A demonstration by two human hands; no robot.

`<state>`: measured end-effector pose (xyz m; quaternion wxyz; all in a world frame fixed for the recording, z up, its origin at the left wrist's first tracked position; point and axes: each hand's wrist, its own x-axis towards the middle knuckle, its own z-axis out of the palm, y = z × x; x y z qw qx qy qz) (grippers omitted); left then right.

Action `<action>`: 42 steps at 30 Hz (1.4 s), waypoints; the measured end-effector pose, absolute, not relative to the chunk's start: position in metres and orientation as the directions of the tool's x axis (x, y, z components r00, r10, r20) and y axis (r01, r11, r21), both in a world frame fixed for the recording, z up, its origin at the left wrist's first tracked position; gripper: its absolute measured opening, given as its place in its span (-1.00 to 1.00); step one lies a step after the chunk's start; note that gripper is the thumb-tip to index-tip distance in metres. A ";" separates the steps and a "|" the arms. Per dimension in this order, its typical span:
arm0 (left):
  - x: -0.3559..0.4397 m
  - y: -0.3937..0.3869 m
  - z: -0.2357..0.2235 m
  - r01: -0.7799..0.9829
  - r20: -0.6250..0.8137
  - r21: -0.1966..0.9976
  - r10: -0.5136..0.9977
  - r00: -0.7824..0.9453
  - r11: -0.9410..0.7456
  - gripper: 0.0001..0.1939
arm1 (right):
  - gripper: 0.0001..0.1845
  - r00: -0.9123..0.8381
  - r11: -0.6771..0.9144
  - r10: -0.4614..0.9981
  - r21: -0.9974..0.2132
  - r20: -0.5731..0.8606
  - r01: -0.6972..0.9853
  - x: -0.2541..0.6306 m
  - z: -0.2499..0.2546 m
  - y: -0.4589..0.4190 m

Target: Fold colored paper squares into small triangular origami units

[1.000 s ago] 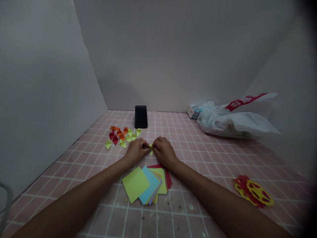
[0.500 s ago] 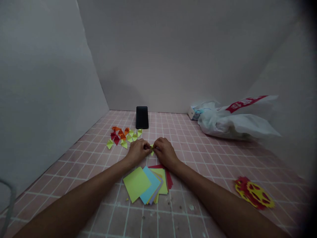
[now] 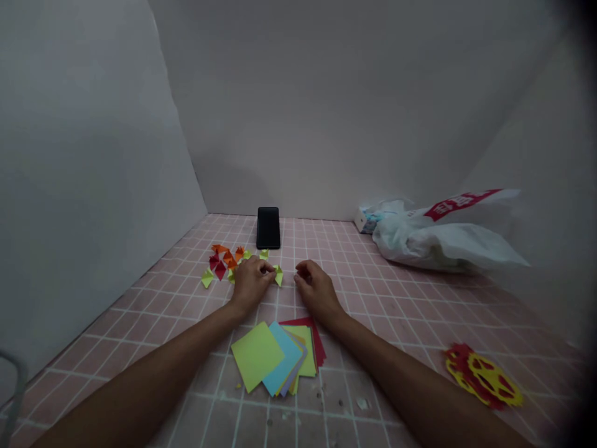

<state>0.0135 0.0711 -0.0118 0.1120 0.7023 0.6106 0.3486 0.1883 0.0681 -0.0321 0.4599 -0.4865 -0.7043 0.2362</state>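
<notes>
My left hand [image 3: 253, 284] is closed, pinching a small yellow folded paper piece [image 3: 278, 275] at its right side. A short way to the right, my right hand [image 3: 319, 288] holds nothing, its fingers curled with a small gap between thumb and forefinger. Beyond and left of my left hand lie several folded paper pieces: orange ones [image 3: 228, 258], red ones [image 3: 221, 270] and yellow ones [image 3: 207, 278]. My left hand hides part of this group. Nearer to me, between my forearms, a fanned stack of square coloured paper [image 3: 259, 356] lies on the tabletop.
A black phone-like slab [image 3: 268, 228] stands at the back. A white plastic bag [image 3: 438, 244] with red print lies at the back right beside a small box [image 3: 366, 219]. Red and yellow cut-out shapes [image 3: 489, 377] lie front right on the pink tiled surface [image 3: 373, 311].
My right hand has let go of the yellow folded paper and moved slightly right. My left hand has shifted left with the paper. The view has tilted up slightly.
</notes>
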 end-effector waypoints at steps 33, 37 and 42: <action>-0.014 0.041 0.043 0.796 -0.220 0.529 0.858 0.464 -0.294 -0.64 | -0.89 -0.157 0.465 0.874 -0.698 0.459 0.545 0.190 -0.035 0.073; -0.021 0.010 0.043 0.836 -0.211 0.443 0.868 0.449 -0.325 -0.62 | -0.90 -0.156 0.459 0.877 -0.696 0.454 0.552 0.189 -0.035 0.074; -0.018 -0.014 0.025 0.852 -0.246 0.495 0.913 0.325 -0.170 -0.86 | -0.89 -0.155 0.446 0.885 -0.701 0.440 0.557 0.188 -0.032 0.073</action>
